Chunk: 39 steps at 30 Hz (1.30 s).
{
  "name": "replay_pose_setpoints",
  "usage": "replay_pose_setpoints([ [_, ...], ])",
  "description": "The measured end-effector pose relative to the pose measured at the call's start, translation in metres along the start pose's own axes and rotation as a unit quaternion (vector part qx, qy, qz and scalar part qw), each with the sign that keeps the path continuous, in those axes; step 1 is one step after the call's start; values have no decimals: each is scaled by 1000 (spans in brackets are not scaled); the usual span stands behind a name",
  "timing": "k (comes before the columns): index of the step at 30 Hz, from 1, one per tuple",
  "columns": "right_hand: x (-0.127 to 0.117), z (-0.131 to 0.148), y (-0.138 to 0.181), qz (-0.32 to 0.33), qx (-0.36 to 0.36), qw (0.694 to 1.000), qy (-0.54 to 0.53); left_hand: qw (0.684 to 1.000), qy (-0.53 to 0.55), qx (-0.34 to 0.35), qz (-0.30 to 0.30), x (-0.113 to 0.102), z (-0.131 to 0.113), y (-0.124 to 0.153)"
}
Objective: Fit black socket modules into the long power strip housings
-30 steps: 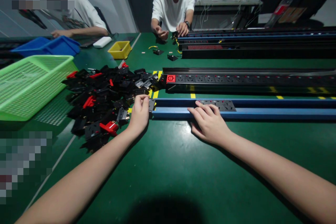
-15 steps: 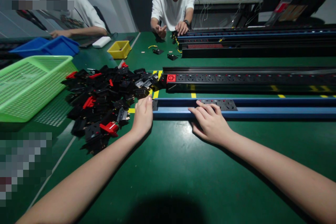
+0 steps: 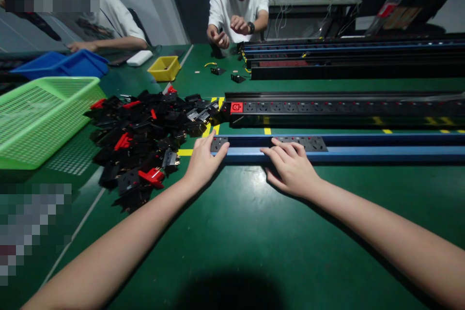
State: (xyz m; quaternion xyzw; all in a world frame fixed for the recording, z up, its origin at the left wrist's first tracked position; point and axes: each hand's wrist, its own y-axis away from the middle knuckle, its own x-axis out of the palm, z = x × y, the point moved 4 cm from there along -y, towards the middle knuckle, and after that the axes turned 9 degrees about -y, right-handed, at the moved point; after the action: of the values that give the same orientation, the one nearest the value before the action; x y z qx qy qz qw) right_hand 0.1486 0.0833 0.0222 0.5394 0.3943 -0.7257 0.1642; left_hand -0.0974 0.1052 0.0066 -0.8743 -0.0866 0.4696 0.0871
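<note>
A long blue rail [image 3: 363, 153] lies across the green table [image 3: 232, 232] in front of me. My left hand [image 3: 204, 162] rests at the rail's left end, fingers pressed on a black socket module [image 3: 219, 143] sitting in the channel. My right hand [image 3: 290, 167] lies on the rail further right, fingers spread and touching another black socket block [image 3: 308, 143] set in the rail. A heap of loose black and red socket modules [image 3: 141, 140] lies just left of my left hand.
A filled black power strip [image 3: 327, 108] with a red end lies behind the blue rail. More long rails [image 3: 345, 58] lie at the back right. A green basket [image 3: 39, 116], blue bins [image 3: 69, 64] and a yellow tray [image 3: 165, 68] stand left. Two other people sit at the far side.
My left hand has moved right from the heap to the rail's left end, and a black socket module now sits in the channel under its fingers. My right hand has stayed put.
</note>
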Motion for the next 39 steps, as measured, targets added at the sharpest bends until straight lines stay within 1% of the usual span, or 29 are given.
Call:
replay_pose_setpoints([
  [5, 0, 0, 0, 2, 2, 1000, 1, 999, -34, -9, -32, -3, 2, 0],
  [9, 0, 0, 0, 3, 3, 1000, -3, 1000, 12, -10, -3, 0, 4, -3],
  [11, 0, -1, 0, 6, 4, 1000, -8, 999, 29, -19, -4, 0, 5, -4],
  [15, -1, -1, 1, 7, 5, 1000, -9, 999, 27, -20, -8, -1, 6, -3],
  [20, -1, -1, 1, 7, 7, 1000, -16, 998, 37, 49, -8, -3, -4, 0],
  [25, -3, 0, 1, -1, 11, 999, -38, 993, 91, 73, 3, -3, -10, 4],
  [29, -6, 3, 1, -6, 5, 1000, -30, 987, 108, 114, 23, -1, -14, 7],
  [31, -7, 6, 1, 2, -12, 1000, -19, 984, 94, 145, 34, -1, -16, 9],
  [35, -2, 13, 1, 35, -65, 997, -1, 976, 19, 216, 21, -2, -21, 13],
  [39, 2, 14, 2, 56, -87, 995, 2, 969, -27, 245, 26, -1, -24, 15],
])
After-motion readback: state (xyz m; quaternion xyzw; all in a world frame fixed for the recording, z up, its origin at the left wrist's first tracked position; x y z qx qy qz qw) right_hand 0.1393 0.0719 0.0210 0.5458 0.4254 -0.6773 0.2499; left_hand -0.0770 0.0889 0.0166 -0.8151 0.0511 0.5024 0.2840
